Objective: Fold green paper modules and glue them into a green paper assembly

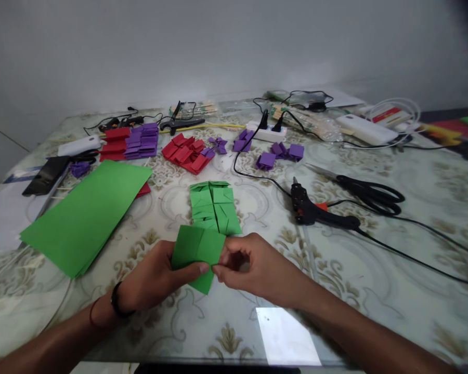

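Observation:
Between my two hands is a green paper square (197,243), partly folded, with a pointed flap hanging below. My left hand (159,272) grips its left side, the thumb pressed flat on the paper. The fingertips of my right hand (249,262) pinch its lower right edge. Just beyond it on the table lie several folded green paper pieces (214,205) in a block. To the left is a stack of green paper sheets (91,218). Farther back are folded red pieces (185,152) and folded purple pieces (265,161).
A black glue gun (315,208) lies at the right, with scissors (366,192) behind it and its cable trailing across the table (359,311). A white power strip (267,131) with plugs stands at the back. A black phone-like object (46,175) lies at the left.

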`<state>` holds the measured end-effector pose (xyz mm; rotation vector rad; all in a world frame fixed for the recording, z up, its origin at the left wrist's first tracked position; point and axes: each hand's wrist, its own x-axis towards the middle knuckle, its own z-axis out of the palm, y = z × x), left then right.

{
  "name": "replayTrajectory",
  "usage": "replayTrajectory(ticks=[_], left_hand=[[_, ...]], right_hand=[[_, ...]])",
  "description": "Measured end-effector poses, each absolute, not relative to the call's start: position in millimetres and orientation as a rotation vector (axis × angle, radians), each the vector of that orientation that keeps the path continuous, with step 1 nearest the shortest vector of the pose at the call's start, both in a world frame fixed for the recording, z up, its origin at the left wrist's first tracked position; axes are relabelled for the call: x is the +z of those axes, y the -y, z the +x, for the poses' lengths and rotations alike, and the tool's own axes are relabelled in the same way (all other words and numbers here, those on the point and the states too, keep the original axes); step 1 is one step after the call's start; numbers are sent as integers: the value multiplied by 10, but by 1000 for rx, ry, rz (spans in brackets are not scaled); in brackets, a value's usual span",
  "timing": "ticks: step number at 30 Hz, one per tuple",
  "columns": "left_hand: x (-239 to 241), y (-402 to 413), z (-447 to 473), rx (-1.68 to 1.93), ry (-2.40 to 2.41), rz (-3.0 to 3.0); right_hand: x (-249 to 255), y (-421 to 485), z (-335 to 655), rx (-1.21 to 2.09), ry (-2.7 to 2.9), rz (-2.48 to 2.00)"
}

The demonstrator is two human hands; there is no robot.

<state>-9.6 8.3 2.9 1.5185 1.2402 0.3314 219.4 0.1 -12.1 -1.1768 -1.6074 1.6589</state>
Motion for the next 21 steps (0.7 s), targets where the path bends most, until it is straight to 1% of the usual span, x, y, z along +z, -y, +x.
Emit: replayTrajectory(ticks=[5, 12, 16, 21], left_hand=[[54, -83, -103, 335, -1177, 1590], [46, -74, -129, 257, -1217, 1686], [51, -94, -151, 169, -1230, 1677], [85, -141, -173, 172, -1227, 1637]], right_hand=[[-128, -3, 2194, 1523, 1711, -1207], [-82, -12, 2210, 1475, 1804, -1232], [-106, -44, 2227, 1423, 1737, -1284], [-111, -111, 2306, 1376, 1652, -1277]])
